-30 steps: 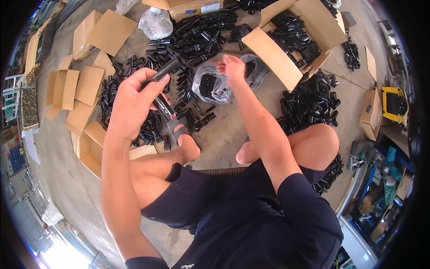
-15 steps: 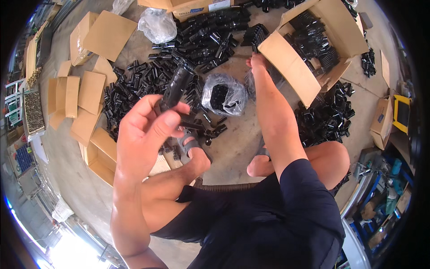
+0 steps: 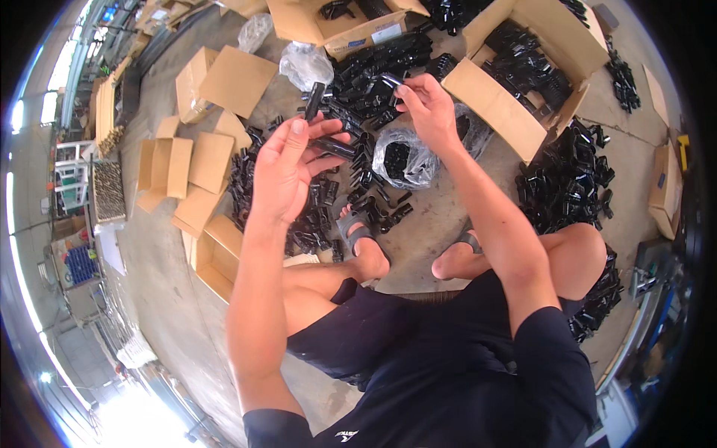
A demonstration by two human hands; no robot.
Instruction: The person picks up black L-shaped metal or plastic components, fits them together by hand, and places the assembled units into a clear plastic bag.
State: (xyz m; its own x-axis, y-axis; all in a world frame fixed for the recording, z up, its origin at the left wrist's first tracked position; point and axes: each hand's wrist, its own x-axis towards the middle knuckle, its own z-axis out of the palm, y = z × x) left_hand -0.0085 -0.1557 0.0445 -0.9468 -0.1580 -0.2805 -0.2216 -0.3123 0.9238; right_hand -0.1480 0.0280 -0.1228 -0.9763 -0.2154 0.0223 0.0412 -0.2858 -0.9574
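Left hand (image 3: 280,164) fingers gripping black tubular piece (image 3: 317,101); right hand (image 3: 431,110) fingers pinching black fitting (image 3: 389,79); both over heap of black parts (image 3: 381,63); plastic bag (image 3: 418,175) by right wrist; open carton (image 3: 499,108) close right; concrete floor (image 3: 426,224); racks (image 3: 72,179) along its left edge.

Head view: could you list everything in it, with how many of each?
Black tubes: two visible, black, raised left of centre; joined or separate, unclear
Black piece: one, black, raised at upper centre
Loose parts: too many to count, black, on the floor
Filled cardboard boxes: two, brown, top middle and top right
Other cartons: several, brown, left and far right
Crumpled plastic: two, clear, top
Plastic bag: at least one, clear, around black parts, centre
Floor: one, grey, underneath
Sandals: two, grey, on the feet
Shirt: one, dark, bottom
Left grip: one, bare, on the tubes
Right grip: one, bare, pinching the piece
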